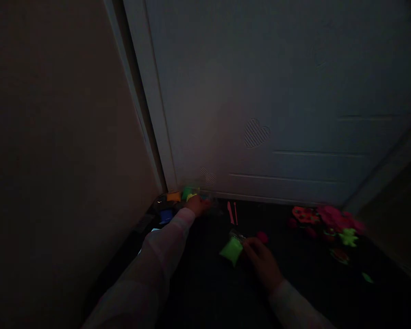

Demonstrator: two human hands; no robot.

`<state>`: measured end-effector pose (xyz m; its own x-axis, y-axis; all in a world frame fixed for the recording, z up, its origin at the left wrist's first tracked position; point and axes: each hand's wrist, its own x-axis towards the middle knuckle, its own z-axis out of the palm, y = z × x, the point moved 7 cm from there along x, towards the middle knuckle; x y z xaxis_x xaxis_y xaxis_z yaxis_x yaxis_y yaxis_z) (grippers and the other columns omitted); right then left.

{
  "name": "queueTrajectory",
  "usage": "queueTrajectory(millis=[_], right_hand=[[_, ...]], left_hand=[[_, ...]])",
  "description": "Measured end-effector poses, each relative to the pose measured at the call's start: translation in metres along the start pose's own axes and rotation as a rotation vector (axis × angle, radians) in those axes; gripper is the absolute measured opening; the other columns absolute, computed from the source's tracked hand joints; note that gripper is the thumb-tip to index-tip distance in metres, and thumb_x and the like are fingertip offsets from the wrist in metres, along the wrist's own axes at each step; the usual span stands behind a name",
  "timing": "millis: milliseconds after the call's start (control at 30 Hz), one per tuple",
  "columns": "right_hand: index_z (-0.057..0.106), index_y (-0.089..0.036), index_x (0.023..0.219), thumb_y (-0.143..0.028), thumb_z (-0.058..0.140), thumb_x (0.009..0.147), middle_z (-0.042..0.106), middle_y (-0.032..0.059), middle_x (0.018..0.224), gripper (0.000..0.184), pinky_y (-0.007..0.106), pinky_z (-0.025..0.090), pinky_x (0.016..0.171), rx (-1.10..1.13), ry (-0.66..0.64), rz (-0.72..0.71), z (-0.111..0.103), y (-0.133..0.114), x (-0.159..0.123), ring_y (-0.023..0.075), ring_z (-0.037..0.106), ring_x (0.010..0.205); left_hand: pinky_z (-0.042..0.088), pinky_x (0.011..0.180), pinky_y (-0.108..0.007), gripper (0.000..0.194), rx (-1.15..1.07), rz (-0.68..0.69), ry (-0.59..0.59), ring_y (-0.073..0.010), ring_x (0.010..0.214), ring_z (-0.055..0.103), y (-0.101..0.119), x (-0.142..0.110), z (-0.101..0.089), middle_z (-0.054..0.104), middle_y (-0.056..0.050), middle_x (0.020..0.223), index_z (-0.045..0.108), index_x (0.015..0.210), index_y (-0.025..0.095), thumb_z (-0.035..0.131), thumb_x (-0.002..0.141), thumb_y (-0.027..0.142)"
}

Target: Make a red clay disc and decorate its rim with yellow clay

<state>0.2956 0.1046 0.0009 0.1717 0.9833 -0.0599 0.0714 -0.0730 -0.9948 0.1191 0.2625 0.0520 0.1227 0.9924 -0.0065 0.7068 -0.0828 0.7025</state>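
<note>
My right hand (263, 262) pinches the clear, crinkled end of a packet of light green clay (232, 250) over the dark surface. A small pink ball (262, 237) lies just beyond those fingers. Farther off to the left, my left hand (197, 205) reaches in among several small packets. Near it are an orange packet (173, 196), a green packet (187, 193) and something yellow (191, 196). A bit of red shows at the right side of this hand. Its fingers are dim and partly hidden, so their grip is unclear.
Two thin pink tools (233, 213) lie near the white panel (260, 173) with heart patterns. A blue packet (165, 216) is beside my left sleeve. Pink and red shaped pieces (332, 216) and a light green splat-shaped piece (348, 237) cluster at the right. A brown wall (61, 137) borders the left.
</note>
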Motion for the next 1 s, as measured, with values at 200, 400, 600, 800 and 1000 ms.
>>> queueTrajectory(millis=[200,400,600,800,1000], right_hand=[[0.049,-0.018,0.069,-0.048,0.049,0.065,0.050,-0.0012,0.061,0.030,0.025,0.039,0.054,-0.037,0.029,-0.024,-0.001,-0.005,0.002,0.0132,0.049,0.058],[0.049,-0.018,0.071,-0.043,0.051,0.064,0.053,-0.0001,0.066,0.027,0.026,0.040,0.059,-0.040,0.021,-0.105,0.012,-0.007,0.012,0.0133,0.051,0.063],[0.054,-0.015,0.089,-0.034,0.056,0.058,0.058,-0.0003,0.069,0.036,0.025,0.041,0.057,-0.061,-0.079,0.013,0.029,-0.007,0.025,0.0113,0.052,0.060],[0.060,-0.015,0.063,-0.028,0.055,0.058,0.054,-0.0020,0.049,0.015,0.021,0.035,0.043,-0.236,-0.194,0.102,0.037,-0.019,0.035,0.0088,0.047,0.044],[0.055,-0.016,0.049,-0.027,0.054,0.060,0.049,-0.0038,0.042,0.015,0.021,0.034,0.046,-0.332,-0.108,0.006,0.050,-0.040,0.062,0.0080,0.045,0.044]], left_hand=[[0.041,0.065,-0.026,0.027,-0.185,0.020,0.114,-0.0169,0.075,0.056,-0.008,-0.050,-0.051,0.062,-0.006,0.077,0.055,0.075,0.013,0.055,0.061,0.035],[0.043,0.061,-0.026,0.039,-0.835,-0.208,-0.018,-0.0180,0.077,0.058,-0.040,-0.159,-0.002,0.062,-0.007,0.088,0.055,0.088,0.014,0.060,0.057,0.037],[0.041,0.075,-0.028,0.029,-0.910,-0.182,-0.074,-0.0185,0.085,0.056,-0.044,-0.197,0.019,0.062,-0.006,0.091,0.057,0.085,0.015,0.059,0.061,0.031],[0.039,0.079,-0.030,0.030,-1.042,-0.162,-0.054,-0.0190,0.088,0.055,-0.056,-0.194,0.020,0.062,-0.006,0.093,0.054,0.092,0.015,0.057,0.064,0.029],[0.040,0.078,-0.029,0.028,-1.119,-0.169,-0.058,-0.0197,0.088,0.055,-0.059,-0.194,0.025,0.062,-0.007,0.092,0.055,0.088,0.015,0.059,0.063,0.028]])
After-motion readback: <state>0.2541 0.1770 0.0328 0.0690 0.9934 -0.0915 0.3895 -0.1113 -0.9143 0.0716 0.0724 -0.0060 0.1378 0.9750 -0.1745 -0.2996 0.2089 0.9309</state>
